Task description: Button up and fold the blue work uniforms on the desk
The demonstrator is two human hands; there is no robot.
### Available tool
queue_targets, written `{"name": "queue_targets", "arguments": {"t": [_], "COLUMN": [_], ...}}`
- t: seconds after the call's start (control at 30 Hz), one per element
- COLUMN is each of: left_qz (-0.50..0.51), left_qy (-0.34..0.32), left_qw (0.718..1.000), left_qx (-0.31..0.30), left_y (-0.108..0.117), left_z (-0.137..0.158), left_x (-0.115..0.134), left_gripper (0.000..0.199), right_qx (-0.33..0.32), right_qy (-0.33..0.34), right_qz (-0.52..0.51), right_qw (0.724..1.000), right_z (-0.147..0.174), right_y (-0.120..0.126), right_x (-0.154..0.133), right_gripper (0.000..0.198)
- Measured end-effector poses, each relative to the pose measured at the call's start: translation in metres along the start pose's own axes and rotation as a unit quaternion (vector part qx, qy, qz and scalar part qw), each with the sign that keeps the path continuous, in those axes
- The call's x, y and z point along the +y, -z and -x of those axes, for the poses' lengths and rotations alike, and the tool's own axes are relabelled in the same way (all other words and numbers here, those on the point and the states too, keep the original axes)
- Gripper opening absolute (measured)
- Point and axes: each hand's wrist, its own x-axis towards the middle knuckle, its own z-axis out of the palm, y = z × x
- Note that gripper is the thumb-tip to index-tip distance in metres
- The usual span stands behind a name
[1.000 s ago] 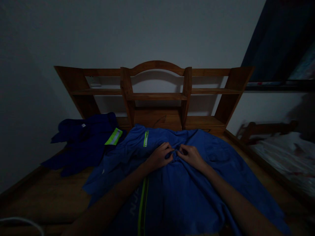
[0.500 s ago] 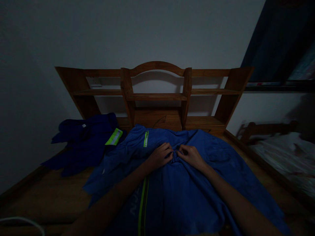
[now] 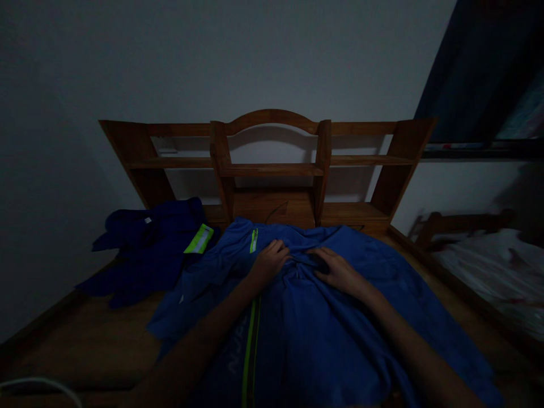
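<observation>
A blue work jacket (image 3: 331, 340) lies spread in front of me, with yellow-green piping, pale lettering and a small reflective patch (image 3: 254, 241). My left hand (image 3: 268, 263) rests on its upper middle, fingers curled and closed on a bit of the cloth. Just to the right, my right hand (image 3: 340, 273) touches the jacket with its thumb and fingers apart. Creases gather in the cloth between both hands. In the dim light, the fingertips are partly hidden by folds.
A darker blue garment (image 3: 144, 249) with a reflective band (image 3: 199, 239) lies crumpled on the left of the wooden tabletop (image 3: 106, 340). Behind stands a wooden shelf unit (image 3: 272, 169) against the wall. A white plastic bag (image 3: 497, 266) is at right; a pale cable (image 3: 42, 382) lies front left.
My hands have moved apart from the pinched, bunched cloth. The right hand's fingers have spread, the left has shifted slightly left, and the bunched fabric has loosened.
</observation>
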Motion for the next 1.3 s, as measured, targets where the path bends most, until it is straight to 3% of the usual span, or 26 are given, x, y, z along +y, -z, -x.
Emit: {"name": "queue_targets", "arguments": {"t": [0.07,0.13,0.3,0.47,0.57,0.63,0.83,1.3], "left_qz": [-0.028,-0.047,-0.067,0.018,0.088,0.118,0.122,0.056], "left_qy": [0.033,0.073,0.122,0.030,-0.022,-0.022,0.012,-0.028], "left_qw": [0.999,0.994,0.985,0.997,0.996,0.993,0.992,0.998], "left_qx": [0.030,0.064,0.104,0.068,0.015,0.013,0.029,-0.013], "left_y": [0.001,0.001,0.000,0.003,-0.001,-0.005,-0.014,-0.005], "left_z": [0.002,0.004,0.007,0.002,0.001,0.001,0.002,0.003], "left_x": [-0.014,-0.026,-0.031,0.000,0.020,0.026,0.019,0.014], "left_gripper": [0.011,0.011,0.010,0.033,0.035,0.035,0.032,0.016], "right_qx": [0.005,0.009,0.043,0.106,0.124,0.129,0.114,0.061], "right_qy": [-0.018,-0.046,-0.070,-0.040,-0.027,-0.026,-0.011,-0.005], "right_qz": [0.039,0.079,0.157,0.106,0.055,0.031,-0.010,-0.056], "right_qw": [0.999,0.996,0.984,0.988,0.990,0.991,0.993,0.997], "right_z": [0.002,-0.001,-0.020,-0.023,-0.021,-0.020,-0.021,-0.019], "right_y": [0.010,0.015,-0.001,-0.024,-0.028,-0.028,-0.026,-0.023], "right_x": [0.001,0.005,0.006,-0.004,-0.007,-0.007,-0.007,-0.011], "right_gripper": [0.059,0.056,0.011,0.011,0.013,0.013,0.010,0.014]}}
